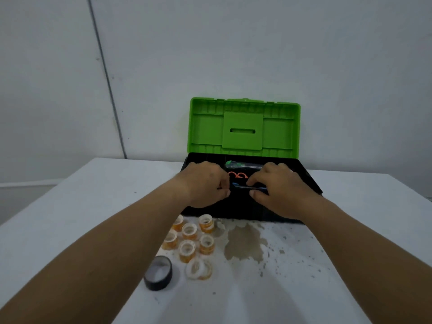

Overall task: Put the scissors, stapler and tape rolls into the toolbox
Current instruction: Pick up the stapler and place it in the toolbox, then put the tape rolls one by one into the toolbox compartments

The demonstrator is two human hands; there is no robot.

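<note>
A black toolbox with its green lid raised stands at the table's far side. Both hands reach into it. My left hand is curled at the left, my right hand at the right, and both pinch a long blue and dark item, perhaps the stapler. Orange scissor handles and a green-capped tool lie inside behind it. Several small orange-cored tape rolls and one black tape roll sit on the table in front of the box.
The white table carries a brown stain and dark specks in front of the toolbox. A grey wall rises right behind the open lid. The table's left edge runs diagonally at the left.
</note>
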